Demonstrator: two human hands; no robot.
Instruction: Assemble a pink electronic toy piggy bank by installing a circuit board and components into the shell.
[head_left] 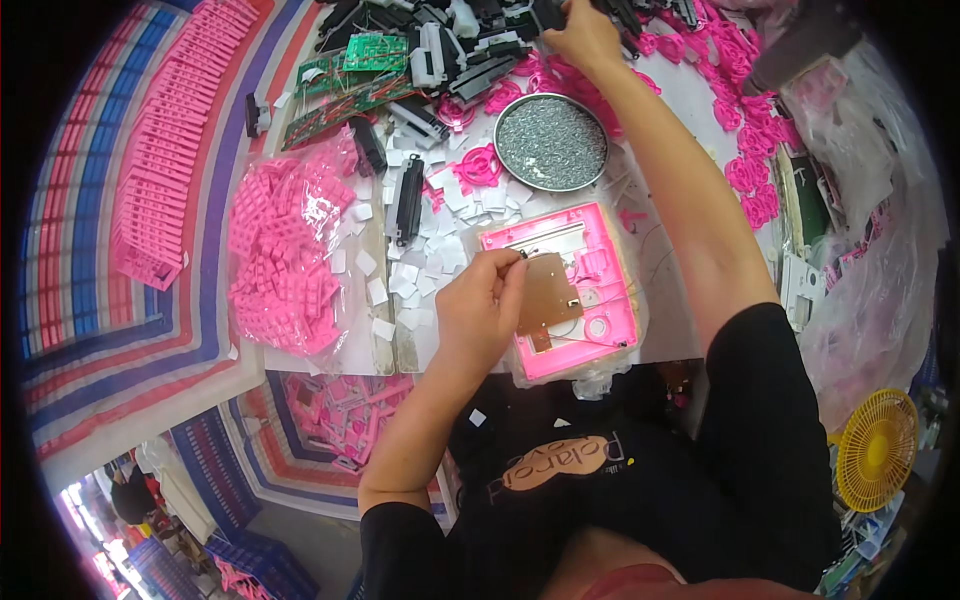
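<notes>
"More than one dish [551,189]?"
"Just one. One pink case [597,262], nearer the wearer, with one large brown board [550,295]."
"Any bag [288,255] left of the dish?"
"One, plus one long pink stack [172,150] beyond."
"And the fan [878,450] right of it?"
"One."
"White squares [383,328] left of it?"
"Dozens, too jumbled to count exactly."

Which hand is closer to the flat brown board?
Left. The left hand has its fingers at the brown board's left edge. The right hand is farther away, beside the black parts.
</notes>
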